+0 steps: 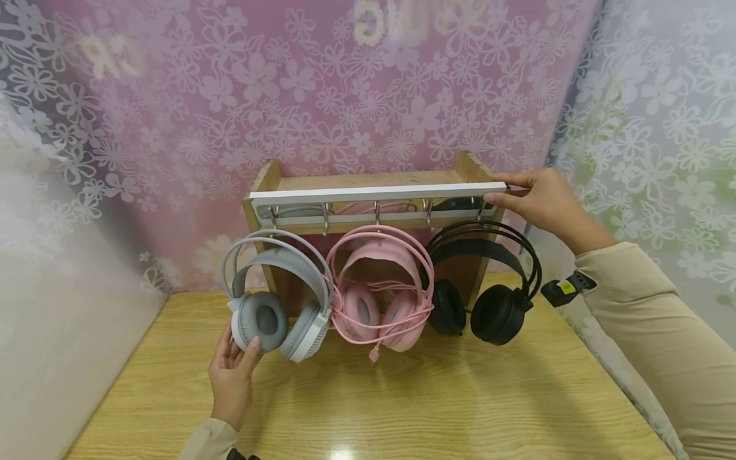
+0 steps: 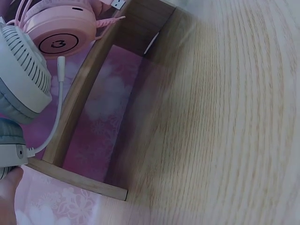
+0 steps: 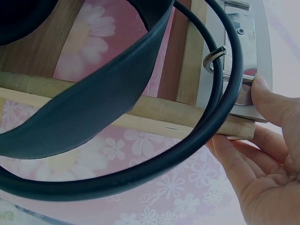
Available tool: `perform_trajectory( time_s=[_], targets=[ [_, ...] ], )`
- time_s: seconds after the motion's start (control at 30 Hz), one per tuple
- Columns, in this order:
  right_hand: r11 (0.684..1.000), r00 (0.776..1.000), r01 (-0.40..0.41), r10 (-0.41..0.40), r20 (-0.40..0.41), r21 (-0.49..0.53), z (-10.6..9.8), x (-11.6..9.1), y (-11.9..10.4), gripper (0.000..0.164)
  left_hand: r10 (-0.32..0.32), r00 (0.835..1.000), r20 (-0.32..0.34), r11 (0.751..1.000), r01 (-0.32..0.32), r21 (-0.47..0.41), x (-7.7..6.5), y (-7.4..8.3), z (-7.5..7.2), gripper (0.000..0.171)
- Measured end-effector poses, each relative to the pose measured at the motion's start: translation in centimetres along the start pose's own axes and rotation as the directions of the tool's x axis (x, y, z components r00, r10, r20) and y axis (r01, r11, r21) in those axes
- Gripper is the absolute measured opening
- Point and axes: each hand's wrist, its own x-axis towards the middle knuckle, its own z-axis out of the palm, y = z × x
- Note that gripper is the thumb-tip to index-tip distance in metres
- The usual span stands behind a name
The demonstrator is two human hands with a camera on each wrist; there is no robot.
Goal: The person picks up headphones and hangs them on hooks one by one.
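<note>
In the head view, grey-and-white headphones (image 1: 264, 322) hang by their headband from a hook at the rack's left end. My left hand (image 1: 231, 383) pinches their left ear cup, thumb in front and fingers behind. At the opposite end, my right hand (image 1: 546, 204) grips the upper corner of the wooden rack (image 1: 368, 179), thumb on the metal hook strip (image 1: 379, 191). Pink headphones (image 1: 382, 294) hang in the middle with their cable wound around them. Black headphones (image 1: 500, 313) hang below my right hand. A microphone boom (image 2: 60, 93) sticks out from the white ear cup.
The rack stands on a wood-grain table (image 1: 368, 409) against a pink flower-patterned backdrop (image 1: 345, 96). Several metal hooks line its front, among them a hook (image 1: 430, 214) between the pink and black headphones. A pale flowered panel (image 1: 661, 140) rises on the right.
</note>
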Motion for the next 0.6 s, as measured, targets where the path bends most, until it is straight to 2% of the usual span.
perform_trajectory(
  time_s=[0.2,0.6],
  targets=[
    [1.0,1.0,0.006,-0.006,0.002,0.003,-0.03,0.11,0.05,0.064,-0.012,1.0,0.001,0.999,0.012,0.031,-0.06,0.18,-0.23,0.065],
    [1.0,1.0,0.003,-0.003,-0.004,0.008,0.1,-0.03,-0.05,0.061,-0.056,0.998,0.014,0.986,0.053,0.155,-0.05,0.22,-0.9,0.068]
  ],
)
